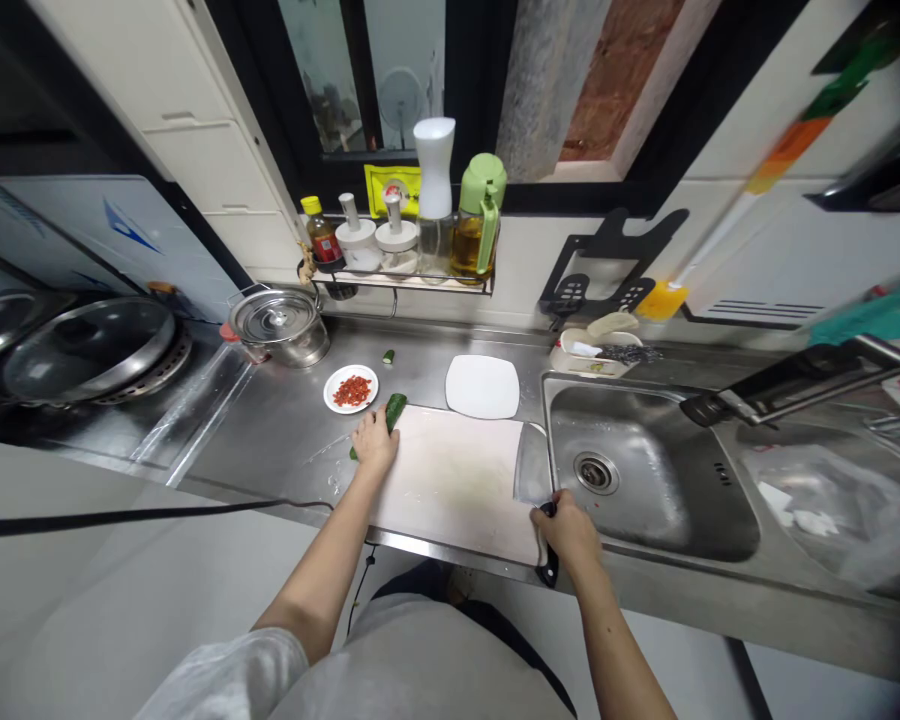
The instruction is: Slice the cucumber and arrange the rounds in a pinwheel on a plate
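Note:
My left hand (376,442) is wrapped over a dark green cucumber (395,408) at the left edge of the pale cutting board (450,485); the cucumber's middle is hidden under the fingers. At the board's right edge, my right hand (574,537) is closed around the black handle of a kitchen knife (532,466). The knife's broad blade lies flat on the board, pointing away from me. A short cucumber end (388,356) rests on the steel counter beyond the board. Chopped red pieces (352,391) fill a small white plate (331,402) near my left hand.
Behind the board sits a white square plate (482,386). The steel sink (645,470) is at the right, with a faucet (795,380) over it. A lidded pot (279,325) and a wok (90,350) stand left. Seasoning bottles fill a wall rack (412,281).

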The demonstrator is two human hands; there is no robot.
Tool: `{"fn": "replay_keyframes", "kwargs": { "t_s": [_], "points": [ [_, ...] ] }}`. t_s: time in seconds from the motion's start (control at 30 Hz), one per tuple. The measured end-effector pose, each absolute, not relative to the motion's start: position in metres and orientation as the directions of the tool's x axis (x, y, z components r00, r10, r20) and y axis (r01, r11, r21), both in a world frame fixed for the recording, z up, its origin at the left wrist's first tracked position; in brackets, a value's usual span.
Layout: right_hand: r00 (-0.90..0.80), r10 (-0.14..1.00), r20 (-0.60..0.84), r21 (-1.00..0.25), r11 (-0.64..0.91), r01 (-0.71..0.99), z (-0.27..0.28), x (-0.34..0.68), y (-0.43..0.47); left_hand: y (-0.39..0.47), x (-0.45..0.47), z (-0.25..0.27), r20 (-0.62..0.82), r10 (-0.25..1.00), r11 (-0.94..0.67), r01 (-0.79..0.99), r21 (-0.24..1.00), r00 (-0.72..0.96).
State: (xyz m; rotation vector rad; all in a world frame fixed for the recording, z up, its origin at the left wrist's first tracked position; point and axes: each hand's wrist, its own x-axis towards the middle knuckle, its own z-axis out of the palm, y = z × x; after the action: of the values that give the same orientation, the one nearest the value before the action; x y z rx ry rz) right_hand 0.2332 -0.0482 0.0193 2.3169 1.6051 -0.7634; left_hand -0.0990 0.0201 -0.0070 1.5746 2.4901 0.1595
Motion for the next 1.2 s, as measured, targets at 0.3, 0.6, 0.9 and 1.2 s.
{"fn": "replay_keyframes", "kwargs": {
  "t_s": [0.3, 0.6, 0.9, 1.2],
  "points": [
    [0.266, 0.828, -0.493, -0.100, -0.358, 0.928, 0.018, 0.232, -0.049, 0.015, -0.103, -0.004, -0.133, 0.921, 0.386, 0.907, 0.168, -0.367],
    [0.290, 0.828, -0.480, -0.135, -0.396, 0.908, 0.019, 0.228, -0.051, -0.020, -0.082, 0.008, -0.148, 0.986, 0.115, 0.948, 0.298, -0.074],
    [0.300, 0.825, -0.479, -0.183, -0.428, 0.885, 0.022, 0.226, -0.067, -0.056, -0.056, 0.004, -0.222, 0.947, -0.154, 0.934, 0.322, 0.233],
    [0.189, 0.836, -0.515, -0.229, -0.347, 0.910, 0.023, 0.226, -0.076, -0.055, -0.049, 0.005, -0.187, 0.944, -0.225, 0.945, 0.239, 0.272]
  ]
}}
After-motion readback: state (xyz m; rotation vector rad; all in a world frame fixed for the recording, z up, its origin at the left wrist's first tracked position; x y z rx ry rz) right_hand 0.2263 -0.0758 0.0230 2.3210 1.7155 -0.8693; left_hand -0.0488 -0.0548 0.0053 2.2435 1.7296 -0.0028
